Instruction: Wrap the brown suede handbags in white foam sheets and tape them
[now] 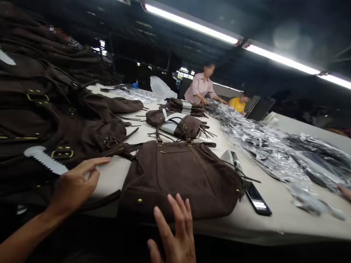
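A dark brown handbag [186,175] lies on its side on the pale table, its bottom edge with a brass stud facing me. Just in front of that edge is my right hand [175,233], fingers spread and holding nothing; whether the fingertips touch the bag I cannot tell. My left hand [75,184] is left of the bag, index finger stretched out and thumb apart, with no object visible in it. Close beside it, a white strip with a toothed edge [45,159] lies against brown bags with brass buckles [63,153].
More brown bags with pale wraps [175,122] lie farther back on the table [274,232]. A phone [257,199] sits right of the handbag. Plastic-wrapped goods [255,138] cover the table's right side. A person in a pink shirt [200,87] and one in yellow [238,104] are behind.
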Action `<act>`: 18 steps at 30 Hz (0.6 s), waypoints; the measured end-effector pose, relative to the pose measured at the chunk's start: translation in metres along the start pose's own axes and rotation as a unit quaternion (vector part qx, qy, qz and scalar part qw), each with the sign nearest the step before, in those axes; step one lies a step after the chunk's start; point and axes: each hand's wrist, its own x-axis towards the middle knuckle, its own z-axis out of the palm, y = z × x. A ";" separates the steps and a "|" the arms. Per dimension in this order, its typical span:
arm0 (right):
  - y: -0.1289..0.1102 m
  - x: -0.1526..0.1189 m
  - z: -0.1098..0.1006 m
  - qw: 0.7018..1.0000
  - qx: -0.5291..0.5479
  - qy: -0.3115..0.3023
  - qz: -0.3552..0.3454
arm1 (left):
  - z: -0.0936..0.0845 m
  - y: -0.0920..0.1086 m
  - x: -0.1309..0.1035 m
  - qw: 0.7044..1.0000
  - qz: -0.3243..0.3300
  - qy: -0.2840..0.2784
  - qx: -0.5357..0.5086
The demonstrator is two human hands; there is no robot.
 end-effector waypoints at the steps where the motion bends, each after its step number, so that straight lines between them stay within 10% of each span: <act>1: 0.003 0.010 0.001 0.997 -0.052 -0.031 -0.040 | 0.001 -0.017 -0.011 0.999 0.033 -0.012 0.013; 5: 0.015 0.044 0.016 0.976 -0.150 -0.142 -0.066 | 0.022 -0.073 -0.049 0.961 0.246 -0.098 0.083; 9: 0.021 0.067 0.028 0.976 -0.172 -0.132 -0.023 | 0.048 -0.103 -0.059 0.927 0.351 -0.069 0.112; 14: 0.032 0.108 0.015 0.983 -0.170 0.045 0.044 | 0.057 -0.102 -0.036 0.928 0.351 -0.039 0.122; 18: 0.044 0.152 0.004 0.970 -0.155 0.156 0.104 | 0.055 -0.086 -0.002 0.964 0.198 -0.122 0.133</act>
